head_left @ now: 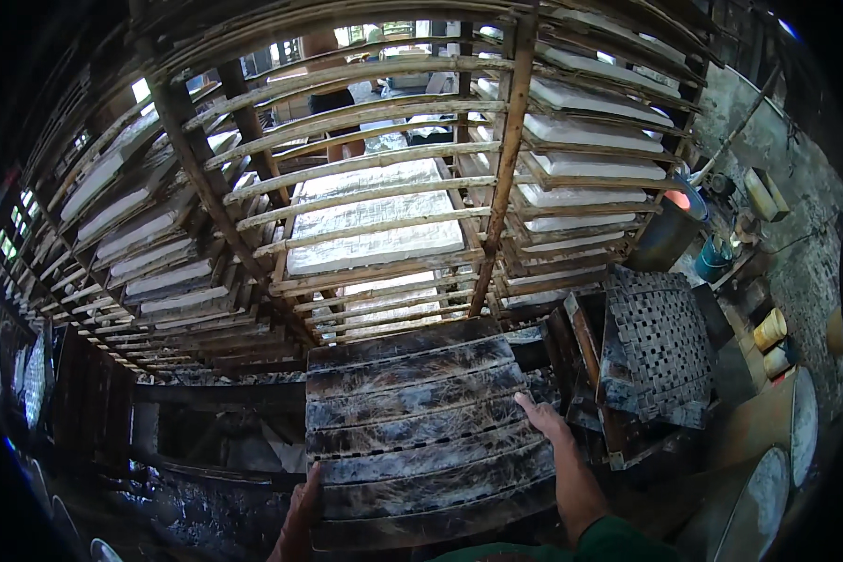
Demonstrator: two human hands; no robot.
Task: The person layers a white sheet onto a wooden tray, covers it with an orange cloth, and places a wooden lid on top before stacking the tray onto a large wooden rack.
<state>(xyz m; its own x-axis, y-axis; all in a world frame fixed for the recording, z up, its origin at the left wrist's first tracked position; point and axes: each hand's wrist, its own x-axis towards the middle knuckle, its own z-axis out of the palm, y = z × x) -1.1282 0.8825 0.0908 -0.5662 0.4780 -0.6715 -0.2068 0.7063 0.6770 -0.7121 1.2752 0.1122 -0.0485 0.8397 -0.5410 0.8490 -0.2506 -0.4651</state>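
A dark slatted wooden board (pixel 421 421), stained with whitish streaks, lies flat in front of me. My left hand (pixel 303 501) grips its left edge low down, thumb along the side and fingers hidden. Farther up on the right edge, my right hand (pixel 545 417) holds the board with its thumb on top; the other fingers are out of sight beneath. Just beyond the board's far edge rises a rack of wooden poles. Inside it rests a framed tray (pixel 375 225) spread with a white sheet-like layer.
More white-filled trays (pixel 590 131) are stacked at the right, and others (pixel 140 234) at the left. A woven bamboo panel (pixel 660 342) leans near my right hand. Farther right are a metal drum (pixel 667 234), a teal bucket (pixel 714 259) and yellow containers (pixel 770 328). A person (pixel 332 103) stands behind the rack.
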